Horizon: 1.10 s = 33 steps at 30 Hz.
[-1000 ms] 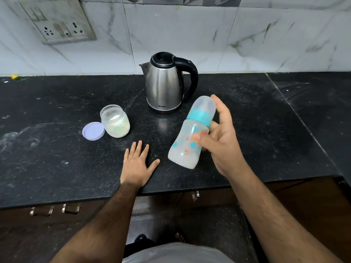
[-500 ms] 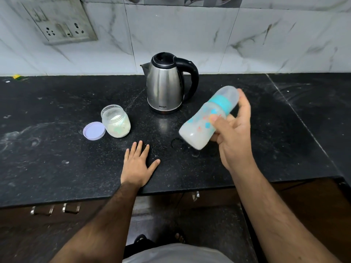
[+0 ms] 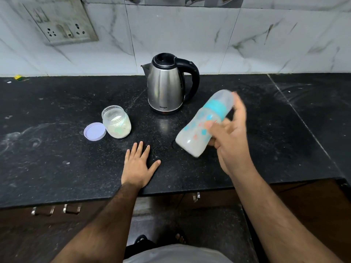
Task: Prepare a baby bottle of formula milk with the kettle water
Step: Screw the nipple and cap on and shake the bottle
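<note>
My right hand grips a capped baby bottle with a teal collar, held tilted above the black counter, cap end up and to the right. The bottle holds milky white liquid and looks motion-blurred. A steel kettle with a black handle stands behind it, lid shut. Left of the kettle an open jar of formula powder sits beside its lilac lid. My left hand lies flat on the counter, fingers spread, holding nothing.
A wall socket plate is mounted on the marble tiles at the upper left. The counter's front edge runs just below my left wrist, with drawer handles beneath. A seam crosses the counter at the right.
The bottle swung in my right hand: first steeper near the kettle's front, then tipped flatter and higher to the right, now lower and more upright again. My left hand stayed put.
</note>
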Each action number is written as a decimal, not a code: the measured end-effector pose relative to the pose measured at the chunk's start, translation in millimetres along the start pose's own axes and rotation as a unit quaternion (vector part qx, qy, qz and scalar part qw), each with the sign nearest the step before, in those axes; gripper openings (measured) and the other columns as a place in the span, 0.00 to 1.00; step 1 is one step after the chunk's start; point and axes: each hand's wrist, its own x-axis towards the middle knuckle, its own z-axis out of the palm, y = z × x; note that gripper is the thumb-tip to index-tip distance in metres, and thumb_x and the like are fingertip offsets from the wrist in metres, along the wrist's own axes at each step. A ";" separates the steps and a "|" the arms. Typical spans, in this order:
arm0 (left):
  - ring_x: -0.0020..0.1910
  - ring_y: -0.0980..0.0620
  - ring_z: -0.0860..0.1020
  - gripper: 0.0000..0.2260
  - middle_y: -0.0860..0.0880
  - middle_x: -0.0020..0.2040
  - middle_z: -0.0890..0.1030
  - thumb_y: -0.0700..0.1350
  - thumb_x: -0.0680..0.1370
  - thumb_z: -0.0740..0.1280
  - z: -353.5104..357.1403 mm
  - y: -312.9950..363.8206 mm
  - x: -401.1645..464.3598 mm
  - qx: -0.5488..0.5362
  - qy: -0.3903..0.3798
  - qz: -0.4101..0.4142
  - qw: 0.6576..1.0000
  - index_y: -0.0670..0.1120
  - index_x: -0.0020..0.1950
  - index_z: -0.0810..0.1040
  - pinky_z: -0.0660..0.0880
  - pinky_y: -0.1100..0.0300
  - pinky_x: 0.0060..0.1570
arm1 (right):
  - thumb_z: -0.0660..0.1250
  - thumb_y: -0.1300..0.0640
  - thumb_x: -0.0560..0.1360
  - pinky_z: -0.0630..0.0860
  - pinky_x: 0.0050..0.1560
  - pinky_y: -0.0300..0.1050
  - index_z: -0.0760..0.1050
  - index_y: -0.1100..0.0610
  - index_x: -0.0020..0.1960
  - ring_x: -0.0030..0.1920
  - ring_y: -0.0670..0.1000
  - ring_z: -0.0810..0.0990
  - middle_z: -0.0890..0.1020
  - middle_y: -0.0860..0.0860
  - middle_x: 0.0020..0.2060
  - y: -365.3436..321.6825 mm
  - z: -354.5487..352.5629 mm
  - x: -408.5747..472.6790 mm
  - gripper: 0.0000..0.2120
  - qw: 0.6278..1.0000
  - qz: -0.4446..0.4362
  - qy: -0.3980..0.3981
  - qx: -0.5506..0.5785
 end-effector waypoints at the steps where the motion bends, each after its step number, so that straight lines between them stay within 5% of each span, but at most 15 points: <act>1: 0.80 0.49 0.46 0.37 0.47 0.81 0.53 0.70 0.76 0.47 0.1 0.0 0.1 0.002 0.000 0.001 1.000 0.50 0.79 0.58 0.44 0.48 0.78 | 0.72 0.64 0.69 0.81 0.44 0.48 0.55 0.48 0.76 0.49 0.49 0.83 0.82 0.50 0.52 1.0 0.3 -3.4 0.43 0.999 0.015 -0.043 -0.013; 4: 0.80 0.49 0.46 0.38 0.47 0.81 0.53 0.71 0.75 0.46 0.0 0.2 0.0 0.004 -0.001 0.003 1.000 0.50 0.79 0.58 0.44 0.48 0.78 | 0.73 0.63 0.66 0.81 0.47 0.46 0.58 0.47 0.74 0.49 0.48 0.83 0.83 0.48 0.51 0.9 -0.2 -7.4 0.42 0.994 0.026 -0.101 -0.035; 10: 0.80 0.49 0.46 0.35 0.46 0.81 0.53 0.68 0.78 0.52 -0.9 1.2 -1.3 -0.007 0.005 0.002 1.000 0.49 0.79 0.59 0.43 0.49 0.78 | 0.68 0.63 0.71 0.81 0.40 0.47 0.51 0.49 0.78 0.46 0.49 0.84 0.84 0.47 0.46 -4.9 -1.5 4.1 0.42 0.998 -0.008 0.055 0.012; 15: 0.80 0.49 0.46 0.37 0.47 0.81 0.53 0.70 0.76 0.47 -1.2 1.3 -0.5 0.002 0.000 0.002 1.000 0.50 0.79 0.58 0.43 0.49 0.78 | 0.73 0.63 0.65 0.81 0.44 0.45 0.58 0.46 0.74 0.47 0.48 0.83 0.83 0.50 0.50 0.4 -1.2 -7.3 0.43 0.995 0.040 -0.094 -0.021; 21: 0.80 0.49 0.46 0.35 0.46 0.81 0.53 0.68 0.78 0.51 -1.4 1.1 -0.9 -0.007 0.003 0.001 1.000 0.50 0.79 0.58 0.43 0.49 0.78 | 0.67 0.63 0.71 0.81 0.42 0.48 0.53 0.49 0.78 0.47 0.49 0.83 0.82 0.49 0.48 0.7 -0.2 -1.1 0.40 0.998 0.010 0.046 0.032; 26: 0.80 0.49 0.46 0.39 0.47 0.81 0.52 0.71 0.75 0.44 -1.1 0.7 -1.1 0.004 -0.006 0.002 1.000 0.50 0.79 0.57 0.43 0.49 0.78 | 0.72 0.66 0.67 0.81 0.45 0.45 0.58 0.47 0.74 0.48 0.48 0.83 0.83 0.48 0.51 0.9 3.4 -9.3 0.41 0.992 0.052 -0.111 -0.025; 31: 0.80 0.49 0.45 0.35 0.47 0.81 0.53 0.69 0.78 0.51 -0.9 1.3 -1.0 -0.004 0.002 0.000 1.000 0.50 0.79 0.58 0.42 0.49 0.78 | 0.66 0.67 0.76 0.81 0.41 0.48 0.53 0.50 0.78 0.47 0.49 0.84 0.83 0.47 0.47 -4.2 2.1 2.1 0.36 0.997 -0.006 0.075 0.030; 33: 0.80 0.49 0.46 0.35 0.47 0.81 0.53 0.68 0.78 0.51 -0.6 1.1 -0.7 -0.004 0.004 0.001 1.000 0.50 0.79 0.58 0.43 0.49 0.78 | 0.67 0.66 0.76 0.81 0.41 0.48 0.53 0.49 0.78 0.47 0.48 0.84 0.84 0.45 0.46 -2.1 2.9 0.6 0.37 0.997 0.001 0.080 0.024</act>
